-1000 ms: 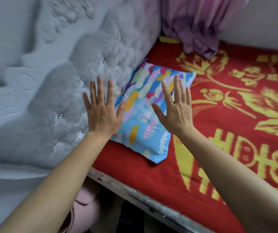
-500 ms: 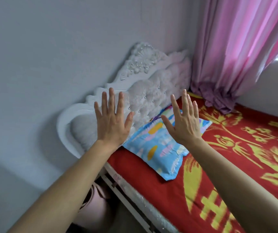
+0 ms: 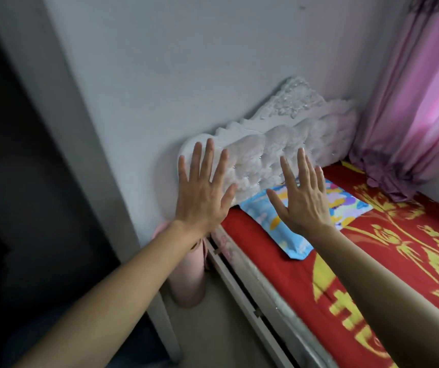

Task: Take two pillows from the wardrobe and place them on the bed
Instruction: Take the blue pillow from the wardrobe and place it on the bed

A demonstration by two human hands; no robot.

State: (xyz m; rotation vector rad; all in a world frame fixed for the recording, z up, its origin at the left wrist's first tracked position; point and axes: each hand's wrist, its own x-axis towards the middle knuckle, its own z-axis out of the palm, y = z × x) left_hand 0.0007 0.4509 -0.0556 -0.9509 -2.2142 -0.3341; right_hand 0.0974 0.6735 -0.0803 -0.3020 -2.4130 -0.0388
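Doorway (image 3: pixel 14 181), dark, seen at far left beside grey wall (image 3: pixel 160 75). Left hand (image 3: pixel 202 197) raised palm-forward, fingers fully spread, nothing held. White tufted headboard (image 3: pixel 292 139) set against wall behind both hands. Right hand (image 3: pixel 303 203) likewise raised flat and spread wide, nothing gripped. Multicoloured pillow (image 3: pixel 287 235) laid flat on red-and-yellow bedspread (image 3: pixel 372 261) at head of bed (image 3: pixel 260 296), touching headboard, partly hidden behind right hand. Pink curtain (image 3: pixel 420 115) hung at far right.
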